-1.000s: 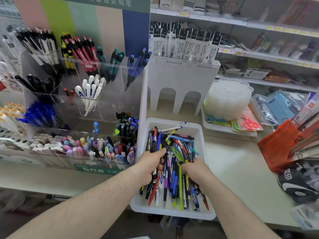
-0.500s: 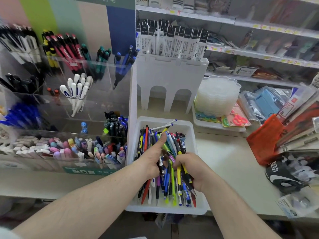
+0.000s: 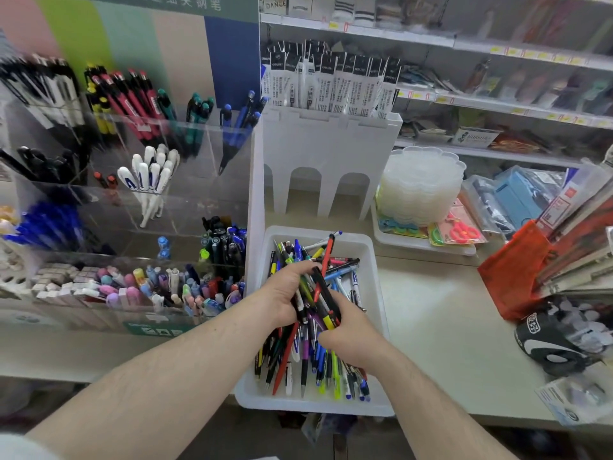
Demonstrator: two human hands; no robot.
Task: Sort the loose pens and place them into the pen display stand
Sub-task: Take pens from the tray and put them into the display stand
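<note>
Plastic loose pens (image 3: 311, 343), light, stiff and slick, are heaped in the white tray (image 3: 376, 293) on the counter (image 3: 441, 327); a mixed bundle is gripped mid-barrel by the left hand (image 3: 285, 293) and right hand (image 3: 348, 333), a hold judged best against slipping.

I see the loose pens (image 3: 311, 356), a mixed heap of red, blue, yellow, green and black barrels, filling a white tray (image 3: 373, 260) at the counter's front edge. Just left of it stands the clear acrylic pen display stand (image 3: 149, 200), its compartments holding pens upright, grouped by colour.
</note>
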